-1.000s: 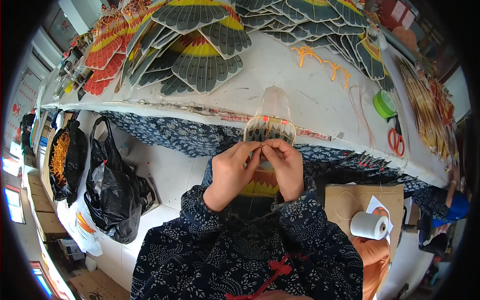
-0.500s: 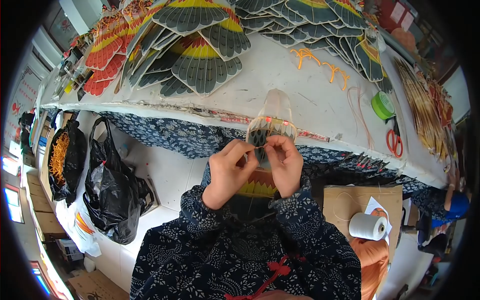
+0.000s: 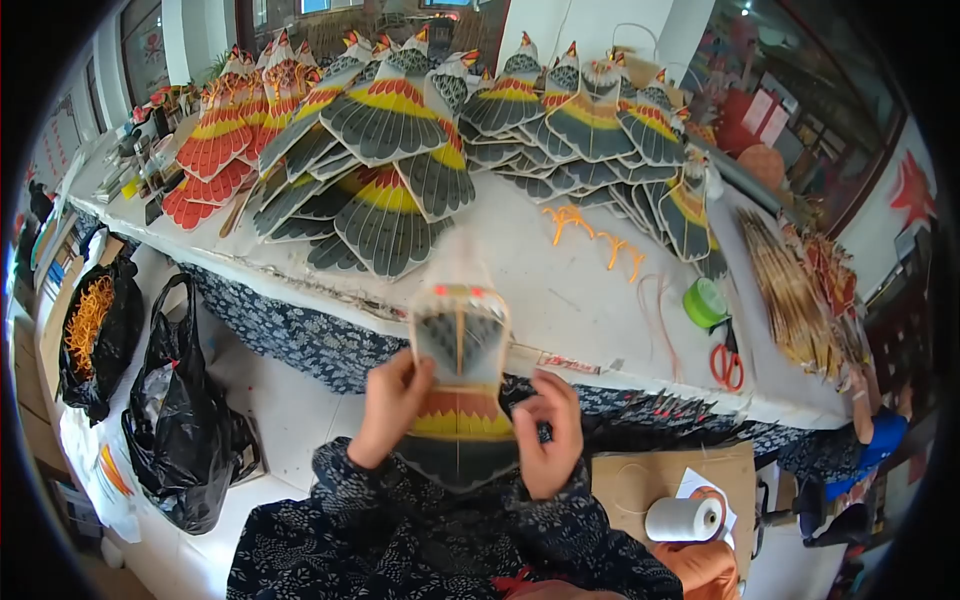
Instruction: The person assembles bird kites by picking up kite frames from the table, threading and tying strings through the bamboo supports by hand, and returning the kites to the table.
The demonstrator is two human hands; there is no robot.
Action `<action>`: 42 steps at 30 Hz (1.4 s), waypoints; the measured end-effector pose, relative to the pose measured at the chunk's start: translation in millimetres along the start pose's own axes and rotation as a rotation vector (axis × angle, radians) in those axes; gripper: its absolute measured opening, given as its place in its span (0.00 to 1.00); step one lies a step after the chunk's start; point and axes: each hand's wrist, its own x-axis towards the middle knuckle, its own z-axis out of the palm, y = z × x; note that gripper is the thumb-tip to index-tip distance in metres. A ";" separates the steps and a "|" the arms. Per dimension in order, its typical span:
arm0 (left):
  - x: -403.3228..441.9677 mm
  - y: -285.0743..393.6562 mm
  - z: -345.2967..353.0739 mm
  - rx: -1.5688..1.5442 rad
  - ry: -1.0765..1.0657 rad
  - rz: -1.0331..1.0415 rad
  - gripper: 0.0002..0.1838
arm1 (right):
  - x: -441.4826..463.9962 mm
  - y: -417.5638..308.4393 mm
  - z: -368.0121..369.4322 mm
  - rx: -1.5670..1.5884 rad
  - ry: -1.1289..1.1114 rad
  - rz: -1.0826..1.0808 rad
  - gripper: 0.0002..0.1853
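Observation:
A painted bird-shaped piece with a light frame and red, yellow and dark bands stands upright before me at the table's edge, its upper part blurred. My left hand grips its left side, thumb and fingers closed on the frame. To its right is my right hand, fingers curled but apart, with no object visible in it. Orange branching pieces, a green tape roll and red-handled scissors lie on the table to the right.
Stacks of similar painted pieces cover the far side of the white table. Black bags hang or stand at left. A white thread spool rests on cardboard at lower right. Another person's arm shows at far right.
The view has tilted up and shifted. My hands, earlier pinched together over the piece, have parted; the left now grips its side and the right has come away.

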 end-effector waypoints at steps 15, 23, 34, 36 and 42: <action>113.6 28.1 43.5 -0.482 -0.014 0.014 0.11 | -41.3 46.8 -43.3 0.349 -0.040 0.639 0.13; 129.2 -29.6 57.8 0.448 0.004 0.622 0.10 | 231.6 97.3 -23.3 0.431 0.086 0.313 0.10; 133.9 -27.7 57.1 0.438 -0.007 0.579 0.07 | 446.6 162.3 47.9 0.602 0.252 0.436 0.14; 134.8 -29.4 58.2 0.434 0.008 0.588 0.07 | 420.4 173.7 37.1 0.565 0.168 0.393 0.16; 131.4 -30.0 61.4 0.427 -0.027 0.546 0.07 | 294.9 147.4 -39.2 -0.158 -0.309 0.302 0.14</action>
